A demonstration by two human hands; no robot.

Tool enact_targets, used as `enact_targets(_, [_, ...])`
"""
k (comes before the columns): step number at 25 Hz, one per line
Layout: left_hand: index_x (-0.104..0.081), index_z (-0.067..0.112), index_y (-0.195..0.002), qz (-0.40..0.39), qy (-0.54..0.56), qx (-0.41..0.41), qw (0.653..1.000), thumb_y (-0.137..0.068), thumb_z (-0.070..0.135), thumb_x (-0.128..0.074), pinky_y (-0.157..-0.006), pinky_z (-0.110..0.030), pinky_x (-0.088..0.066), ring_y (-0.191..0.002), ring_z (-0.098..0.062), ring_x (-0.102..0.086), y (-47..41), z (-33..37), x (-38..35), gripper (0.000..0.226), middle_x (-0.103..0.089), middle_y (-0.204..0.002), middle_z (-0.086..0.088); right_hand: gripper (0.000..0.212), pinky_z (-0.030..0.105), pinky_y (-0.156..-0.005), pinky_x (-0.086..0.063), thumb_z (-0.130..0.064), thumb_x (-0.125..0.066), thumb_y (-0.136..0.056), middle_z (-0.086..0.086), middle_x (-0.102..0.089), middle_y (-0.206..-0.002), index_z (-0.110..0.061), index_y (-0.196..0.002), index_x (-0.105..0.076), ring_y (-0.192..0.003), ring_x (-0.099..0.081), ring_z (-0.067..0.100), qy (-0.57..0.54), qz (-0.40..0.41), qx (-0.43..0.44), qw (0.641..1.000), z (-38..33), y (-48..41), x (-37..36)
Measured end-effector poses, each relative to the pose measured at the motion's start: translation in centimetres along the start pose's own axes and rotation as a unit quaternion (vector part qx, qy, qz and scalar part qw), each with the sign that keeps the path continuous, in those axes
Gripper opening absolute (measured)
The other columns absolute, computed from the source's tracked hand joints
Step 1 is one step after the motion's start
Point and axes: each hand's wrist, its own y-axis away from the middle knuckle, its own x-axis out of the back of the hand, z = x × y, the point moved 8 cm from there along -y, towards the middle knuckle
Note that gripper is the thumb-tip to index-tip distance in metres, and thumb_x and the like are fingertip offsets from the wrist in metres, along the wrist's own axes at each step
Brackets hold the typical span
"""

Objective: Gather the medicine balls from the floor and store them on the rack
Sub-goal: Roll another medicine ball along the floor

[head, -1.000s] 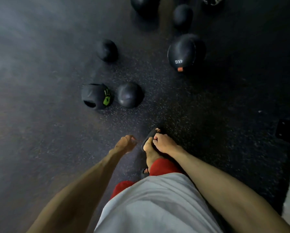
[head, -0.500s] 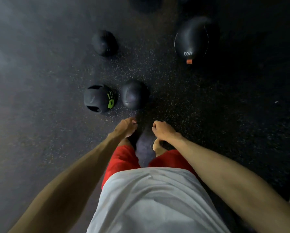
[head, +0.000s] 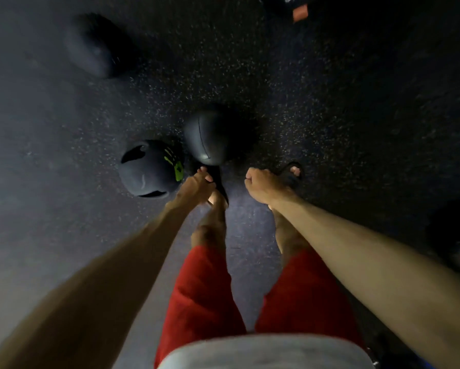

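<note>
Two black medicine balls lie on the dark speckled floor just ahead of my feet. The one with handle cut-outs and a green hand print (head: pixel 149 169) is on the left, and a plain seamed ball (head: pixel 210 137) touches it on the right. My left hand (head: pixel 196 186) hangs over my left foot beside the handled ball, fingers loosely curled and holding nothing. My right hand (head: pixel 262 186) hangs apart to the right, fingers curled, also holding nothing. A blurred third ball (head: pixel 95 46) lies at the upper left. No rack is in view.
A larger ball with an orange tag (head: pixel 299 12) is cut off by the top edge. My feet wear black sandals (head: pixel 292 174). A dark object (head: pixel 457 235) sits at the right edge. Rubber floor stretches to the left and right of the balls.
I have walked forward, so the two near balls now lie right at my feet and the farther balls have left the top of the view. Both hands still hang free.
</note>
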Motion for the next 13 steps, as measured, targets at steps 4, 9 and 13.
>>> enact_targets(4, [-0.064,0.010,-0.124,-0.010,0.004,0.012,1.000,-0.097,0.022,-0.055,-0.097,-0.032,-0.046,-0.117,-0.029,-0.060,-9.0,-3.3,-0.3,0.031,-0.065,-0.125,-0.012,0.034,0.048,-0.101,-0.046,-0.029,-0.047,-0.101,0.016,-0.056,-0.133,-0.016,-0.132,-0.053,-0.124,-0.054,0.035,-0.046,0.057,0.004,0.997,-3.0,-8.7,-3.2])
enact_targets(9, [-0.062,0.013,-0.116,0.007,0.083,0.055,0.995,-0.092,0.025,-0.057,-0.090,-0.051,-0.055,-0.103,-0.038,-0.067,-19.8,-7.7,-0.7,0.027,-0.068,-0.111,-0.020,0.074,0.055,-0.108,-0.037,-0.038,-0.052,-0.100,0.025,-0.023,-0.156,-0.018,-0.159,-0.010,-0.139,-0.033,0.043,-0.124,0.086,-0.082,0.985,-3.8,-19.5,-7.2])
enact_targets(13, [-0.051,0.011,-0.129,0.040,0.090,0.074,0.992,-0.096,0.032,-0.055,-0.092,-0.054,-0.054,-0.107,-0.040,-0.064,-25.5,-9.7,0.6,0.039,-0.062,-0.120,-0.022,0.106,0.062,-0.116,-0.026,-0.054,-0.062,-0.091,0.030,0.004,-0.162,-0.019,-0.158,0.011,-0.147,-0.013,0.051,-0.198,0.104,-0.114,0.968,-4.1,-25.5,-9.4])
